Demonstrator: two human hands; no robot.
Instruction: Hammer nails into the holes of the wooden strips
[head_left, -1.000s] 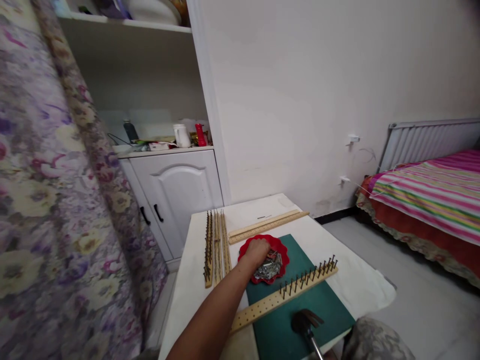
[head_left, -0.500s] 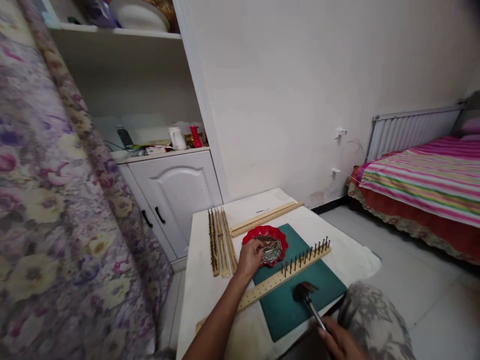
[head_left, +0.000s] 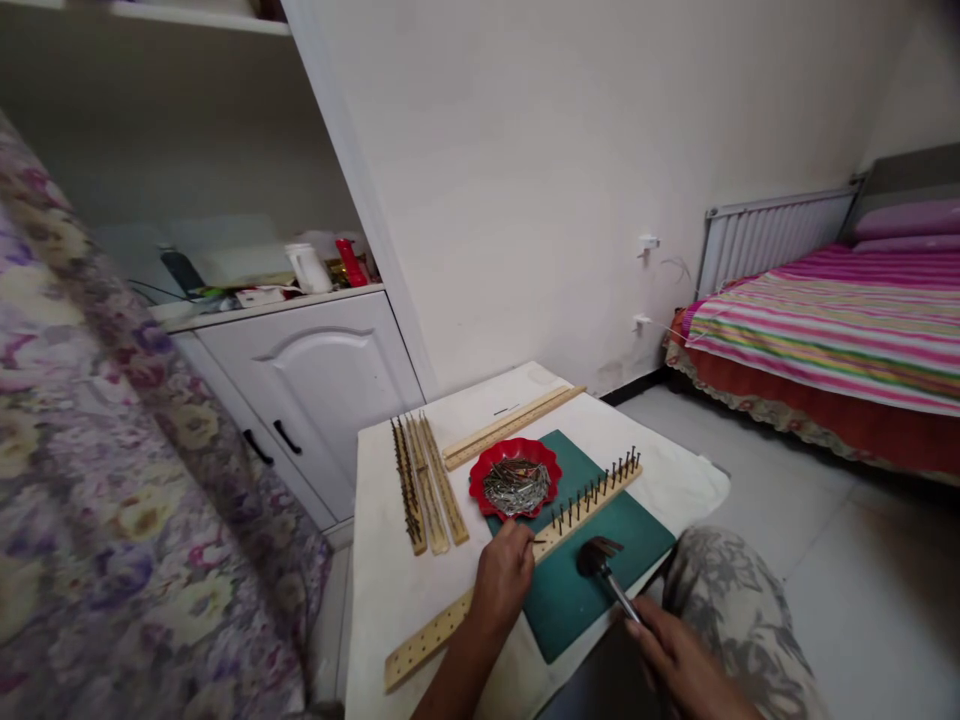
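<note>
My left hand (head_left: 507, 568) is closed in a pinch on a dark nail (head_left: 538, 542), just over a long drilled wooden strip (head_left: 429, 637). Several nails (head_left: 596, 489) stand upright in the strip's far right half, while its near left part has bare holes. My right hand (head_left: 671, 640) grips a claw hammer (head_left: 600, 560), its head low over the green mat (head_left: 570, 612). Beyond my left hand sits a red scalloped bowl (head_left: 480, 488) holding many loose nails. The strip lies partly across the mat, and my left forearm hides some of it.
Wooden strips, one studded with nails (head_left: 407, 490), lie at the white table's (head_left: 367, 600) left. More strips (head_left: 510, 425) lie along the back, near two loose nails. A cabinet (head_left: 315, 380) and floral curtain (head_left: 150, 480) stand left, a bed (head_left: 825, 340) right.
My left hand has left the red bowl and come nearer, over the drilled strip, with a nail showing in its fingers. The hammer stays in my right hand. The camera view has shifted.
</note>
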